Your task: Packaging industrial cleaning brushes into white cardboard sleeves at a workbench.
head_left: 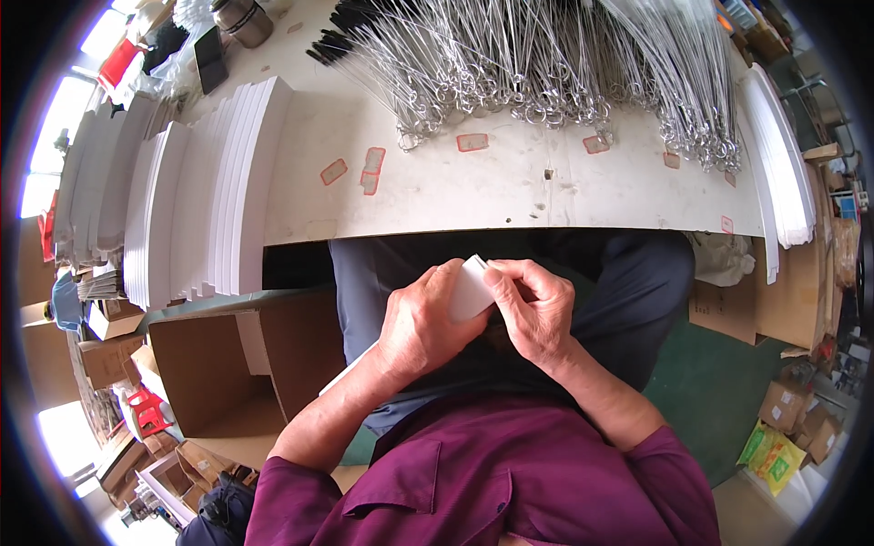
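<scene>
A long, narrow white paper box point(470, 293) is held above my lap, one end up between my hands. It runs back under my left forearm, where a strip of white shows again. My left hand point(421, 314) is wrapped round the box near that end. The thumb and fingers of my right hand point(535, 308) pinch the edge of its end. Whether a flap is folded there is hidden by the fingers. Beyond the table edge lies a large heap of thin wire brushes point(537, 68) with ring ends, some showing black bristles.
Stacked white boxes point(205, 196) overhang the table point(437, 196) at the left; another white stack point(783, 164) stands at the right. Below left is an open cardboard carton point(214, 373). A metal flask point(242, 22) and a dark phone point(210, 60) are at the far left.
</scene>
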